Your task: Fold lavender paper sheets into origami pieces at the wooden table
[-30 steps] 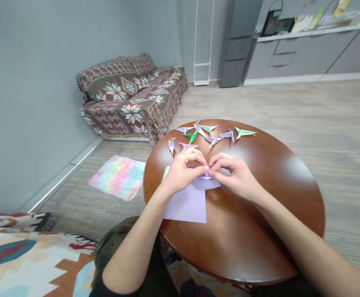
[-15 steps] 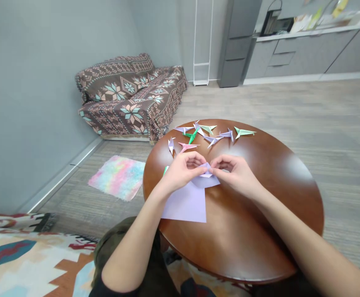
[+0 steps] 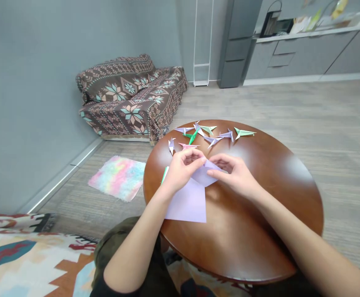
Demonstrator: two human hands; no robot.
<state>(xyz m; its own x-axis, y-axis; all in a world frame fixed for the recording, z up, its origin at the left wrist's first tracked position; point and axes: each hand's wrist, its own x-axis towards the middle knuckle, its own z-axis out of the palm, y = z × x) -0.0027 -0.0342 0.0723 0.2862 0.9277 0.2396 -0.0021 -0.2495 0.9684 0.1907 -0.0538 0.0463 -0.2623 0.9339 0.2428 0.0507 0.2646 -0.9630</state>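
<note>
A folded piece of lilac origami paper (image 3: 205, 175) is held up over the table between both hands. My left hand (image 3: 185, 164) pinches its upper left part between thumb and fingers. On its right side, my right hand (image 3: 233, 172) grips it with the thumb in front and the fingers behind. Flat on the table below lies a lilac square sheet (image 3: 188, 203), partly covered by my left hand and wrist. Beyond the hands are several folded paper cranes, among them a pink one (image 3: 188, 146), a green one (image 3: 191, 135) and a lilac one (image 3: 212, 140).
The round brown wooden table (image 3: 279, 194) carries everything. A green paper edge (image 3: 164, 175) shows beside my left wrist. Pale green cranes (image 3: 243, 132) lie at the far edge. A patterned sofa (image 3: 130, 99) and a pastel rug (image 3: 117, 177) are to the left.
The held paper has turned and opened out, so a broader flat face now shows between the hands. Its small folded top flap is no longer visible. Both hands have shifted slightly.
</note>
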